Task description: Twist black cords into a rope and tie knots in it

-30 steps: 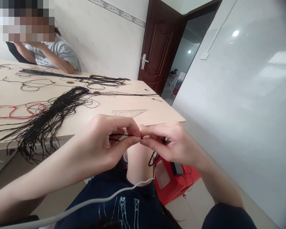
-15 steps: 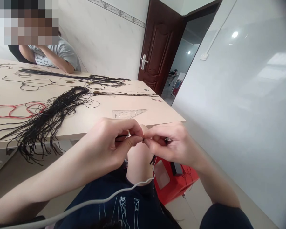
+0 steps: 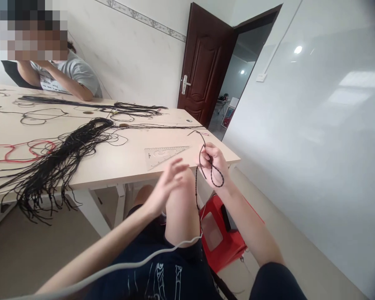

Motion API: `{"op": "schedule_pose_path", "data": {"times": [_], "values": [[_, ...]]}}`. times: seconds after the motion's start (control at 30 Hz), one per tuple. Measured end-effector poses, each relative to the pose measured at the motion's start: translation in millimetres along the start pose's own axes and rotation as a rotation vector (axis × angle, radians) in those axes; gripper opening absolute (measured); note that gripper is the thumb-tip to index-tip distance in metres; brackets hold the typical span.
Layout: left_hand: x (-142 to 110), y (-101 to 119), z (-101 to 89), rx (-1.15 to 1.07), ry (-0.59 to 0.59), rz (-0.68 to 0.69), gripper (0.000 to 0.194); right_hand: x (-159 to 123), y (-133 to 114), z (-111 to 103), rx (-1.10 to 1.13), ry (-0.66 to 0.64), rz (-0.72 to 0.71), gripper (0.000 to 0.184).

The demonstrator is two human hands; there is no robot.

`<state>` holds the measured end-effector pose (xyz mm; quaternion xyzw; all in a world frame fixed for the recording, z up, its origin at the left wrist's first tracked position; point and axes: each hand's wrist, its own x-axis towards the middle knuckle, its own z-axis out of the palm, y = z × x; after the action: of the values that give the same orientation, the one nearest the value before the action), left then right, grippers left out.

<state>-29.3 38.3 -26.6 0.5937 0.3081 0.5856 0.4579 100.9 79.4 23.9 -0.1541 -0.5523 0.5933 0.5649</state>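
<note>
My right hand (image 3: 213,163) is raised in front of the table's right corner, its fingers closed on a black braided cord (image 3: 218,178). A loop of the cord hangs over the palm, a thin end curves up above the fingers, and a braided length drops past my knee. Apart from it, my left hand (image 3: 171,183) hovers over my knee, slightly blurred, with spread fingers and nothing in them. On the table just beyond the left hand lies a clear set square (image 3: 162,156).
A thick bundle of black cords (image 3: 62,156) hangs over the front edge of the table (image 3: 125,164). Red cord (image 3: 9,154) lies left of it, more black cords (image 3: 137,106) behind. A person (image 3: 71,75) sits across. A white cable (image 3: 137,263) crosses my lap; a red bag (image 3: 217,237) is below.
Both hands were pinching the black cord together above my knee. The left hand has let go and opened; the right has lifted the cord up and to the right.
</note>
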Motion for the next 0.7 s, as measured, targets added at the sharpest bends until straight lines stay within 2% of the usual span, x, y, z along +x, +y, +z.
{"op": "schedule_pose_path", "data": {"times": [0.03, 0.1, 0.23, 0.37, 0.47, 0.57, 0.6, 0.63, 0.7], "values": [[-2.5, -11.2, 9.5, 0.014, -0.062, -0.028, 0.046, 1.0, 0.5, 1.1, 0.015, 0.009, 0.009, 0.014], [-8.9, -26.2, 27.7, 0.043, -0.165, -0.073, 0.027, 2.1, -2.9, 1.0, 0.033, 0.026, 0.034, 0.012], [-28.5, -46.1, 52.0, 0.119, -0.196, -0.155, 0.036, 3.0, -25.0, -12.9, 0.045, 0.092, 0.083, 0.008], [-55.7, -76.1, 64.0, 0.225, -0.282, -0.189, 0.040, -1.5, -49.9, -28.7, -0.011, 0.112, 0.166, 0.012], [-70.1, -86.3, 59.3, 0.349, -0.386, -0.151, 0.029, -10.7, -56.3, -32.0, -0.156, 0.089, 0.170, 0.009], [-69.1, -65.3, 34.5, 0.471, -0.457, -0.079, 0.038, -21.6, -54.1, -31.1, -0.246, 0.068, 0.130, 0.006], [-65.3, -51.1, 22.8, 0.512, -0.439, -0.055, 0.024, -24.9, -53.0, -30.6, -0.313, 0.045, 0.099, 0.006], [-60.4, -34.0, 10.7, 0.551, -0.407, -0.031, 0.011, -27.9, -52.1, -30.0, -0.407, 0.007, 0.062, 0.006], [-49.8, 4.8, -11.1, 0.622, -0.259, 0.034, 0.012, -32.9, -51.2, -28.2, -0.634, -0.106, -0.026, 0.007]]}}
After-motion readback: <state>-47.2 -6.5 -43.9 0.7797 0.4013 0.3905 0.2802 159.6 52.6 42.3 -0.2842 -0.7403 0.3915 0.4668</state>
